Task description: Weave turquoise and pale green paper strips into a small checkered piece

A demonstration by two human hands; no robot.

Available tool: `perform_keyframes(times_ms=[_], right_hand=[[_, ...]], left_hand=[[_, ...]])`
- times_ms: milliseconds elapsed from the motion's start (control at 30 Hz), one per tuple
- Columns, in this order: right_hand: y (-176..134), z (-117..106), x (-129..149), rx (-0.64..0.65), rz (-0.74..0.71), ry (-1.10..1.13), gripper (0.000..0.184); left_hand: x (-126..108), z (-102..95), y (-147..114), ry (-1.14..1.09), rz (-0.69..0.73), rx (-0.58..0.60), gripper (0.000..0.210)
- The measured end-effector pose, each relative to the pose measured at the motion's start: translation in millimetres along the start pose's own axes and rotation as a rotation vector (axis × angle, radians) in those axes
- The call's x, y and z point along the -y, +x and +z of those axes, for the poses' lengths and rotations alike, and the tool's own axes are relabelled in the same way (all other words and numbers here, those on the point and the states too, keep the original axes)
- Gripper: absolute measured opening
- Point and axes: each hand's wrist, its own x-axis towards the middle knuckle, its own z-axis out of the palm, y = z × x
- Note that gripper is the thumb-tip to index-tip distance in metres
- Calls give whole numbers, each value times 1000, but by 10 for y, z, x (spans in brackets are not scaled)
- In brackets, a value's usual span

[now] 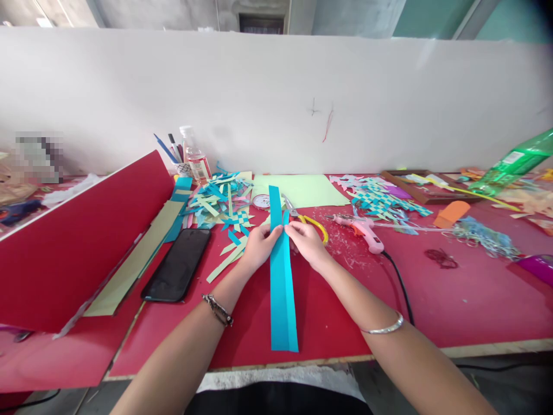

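Observation:
A long blue paper strip (pixel 279 288), creased lengthwise, stands out over the red table in front of me. My left hand (pixel 260 246) pinches its left side, thumb on the front. On the other edge, my right hand (pixel 306 242) grips the strip's folded part with thumb and fingertips. Just behind the hands lie yellow-handled scissors (pixel 317 226), partly hidden by the right hand. A round white dial (pixel 261 201) is left of the strip's top. Cut green and blue paper strips (pixel 228 199) are heaped beyond my left hand.
A black phone (pixel 176 265) lies left, beside pale green strips (pixel 138 262) and a red upright board (pixel 86 242). A pink glue gun (pixel 360 229) with a black cord rests right. Woven paper pieces (pixel 380 196), a green bottle (pixel 514 161) and a pen cup (pixel 184 169) stand or lie farther back.

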Motion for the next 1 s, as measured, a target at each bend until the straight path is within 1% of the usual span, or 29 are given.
perform_keyframes(times_ms=[167,333,400,433,500,567,600,700,800,933,1000], right_hand=[[10,3,-25,-16,-28,-5,30],[6,9,-22,-37,-37,8,32],[5,7,-18,-70,-47,4,34],[5,5,-16,-93,-48,3,34],[6,1,-14,-127,-38,15,33],[6,-1,-13,-105,-27,28,34],[5,-1,-13,-79,-26,28,35],[1,2,-15,-20,-38,-9,32],[1,6,-22,-13,-46,-37,28],[10,11,-27,-25,-74,-50,27],[11,12,-22,-35,-59,-27,28]], left_hand=[[8,23,2,-26,-15,-15,32],[3,23,4,-35,-12,-95,34],[-7,24,-3,-43,-21,-102,35],[-11,27,-8,-55,-34,-89,34],[-12,34,-17,-82,-64,-15,33],[1,37,-20,-85,-70,67,32],[11,35,-18,-64,-52,81,32],[42,19,-7,45,26,13,33],[53,8,0,123,55,-52,35],[39,10,1,129,52,-83,36],[33,6,5,99,35,-114,36]])
